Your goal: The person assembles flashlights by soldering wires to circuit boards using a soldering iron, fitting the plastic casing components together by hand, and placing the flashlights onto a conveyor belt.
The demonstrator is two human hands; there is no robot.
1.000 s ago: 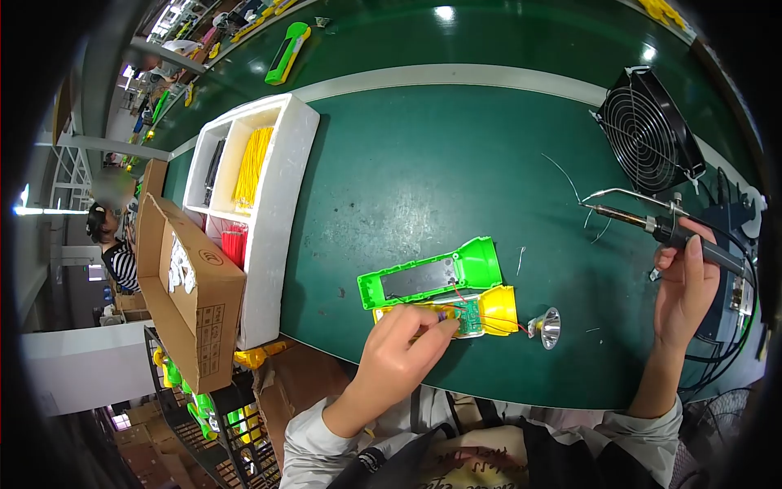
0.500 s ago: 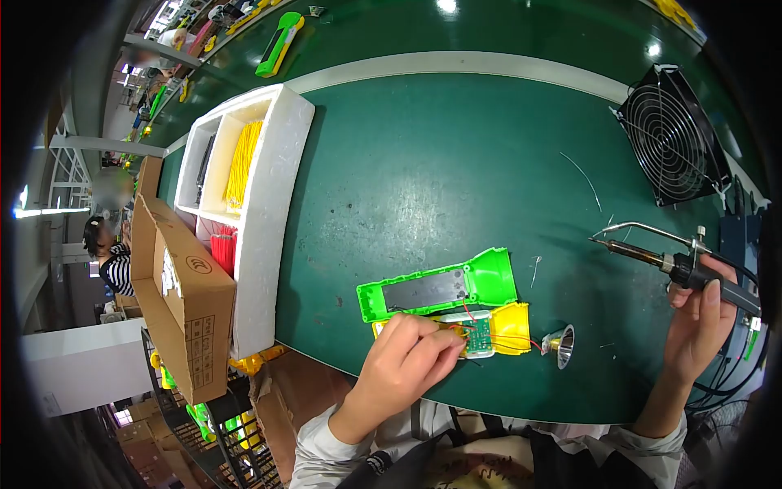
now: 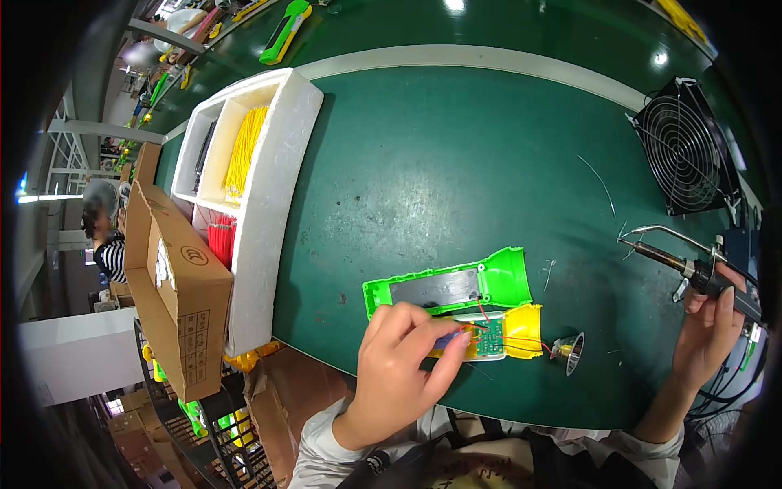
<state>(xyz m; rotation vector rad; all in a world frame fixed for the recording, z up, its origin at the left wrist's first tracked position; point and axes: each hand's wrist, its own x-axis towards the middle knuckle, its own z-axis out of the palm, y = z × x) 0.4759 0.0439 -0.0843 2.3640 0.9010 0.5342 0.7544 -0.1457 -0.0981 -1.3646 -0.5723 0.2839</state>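
My left hand (image 3: pixel 403 367) is in a pinch over a yellow flashlight half-shell (image 3: pixel 523 330); what lies between the fingertips is too small to make out. Beside the fingers are thin red wires and a green circuit board (image 3: pixel 490 336), with something blue partly hidden under them. Just behind lies the green half-shell (image 3: pixel 507 277), open side up, with a dark panel inside. Red and black wires run right to a shiny reflector cup (image 3: pixel 573 354). My right hand (image 3: pixel 707 326) grips a soldering iron (image 3: pixel 705 277), its tip raised near a curved metal tube (image 3: pixel 672 231).
A white foam box (image 3: pixel 281 155) holds yellow wires (image 3: pixel 246 155), red wires (image 3: pixel 221 240) and dark ones. Next to it stands a cardboard box (image 3: pixel 183 297). A black fan (image 3: pixel 684 151) stands at the right. Another flashlight (image 3: pixel 285 33) lies beyond the rail. People sit at the far left.
The view has shifted slightly, so most things sit a little differently. My left hand has turned, and its fingertips now sit higher, showing more blue beneath. The right hand still holds the iron.
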